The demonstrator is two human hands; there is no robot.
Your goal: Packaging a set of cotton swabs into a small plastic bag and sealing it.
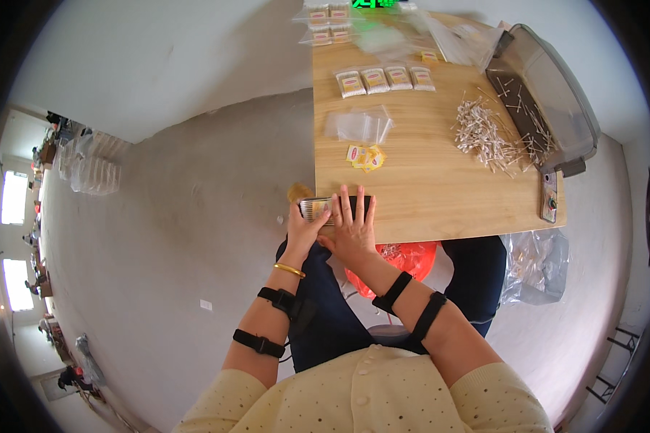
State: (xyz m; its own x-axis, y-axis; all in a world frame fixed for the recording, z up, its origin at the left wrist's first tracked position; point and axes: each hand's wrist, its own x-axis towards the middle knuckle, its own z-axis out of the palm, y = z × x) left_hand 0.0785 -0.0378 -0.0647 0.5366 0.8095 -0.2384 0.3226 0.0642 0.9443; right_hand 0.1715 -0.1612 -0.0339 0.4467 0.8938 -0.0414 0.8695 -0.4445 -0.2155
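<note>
At the table's near left corner, my left hand (305,229) grips a small clear pack of cotton swabs (312,209) with a yellow label, its thumb across the front. Beside it my right hand (354,232) lies flat, fingers stretched out, over a dark flat object (366,203). That object is mostly covered, so its kind does not show. Beyond my hands lie a small pile of yellow printed cards (366,156) and a stack of clear plastic bags (361,125). Farther back, several filled cotton swab packs (386,81) stand in a row.
Loose cotton swabs (484,133) are heaped at the right, spilling from a tipped grey plastic bin (549,94). A phone (549,198) lies near the right edge. More packs (328,25) sit at the far left corner. A red bag (404,263) hangs below the wooden table (426,202).
</note>
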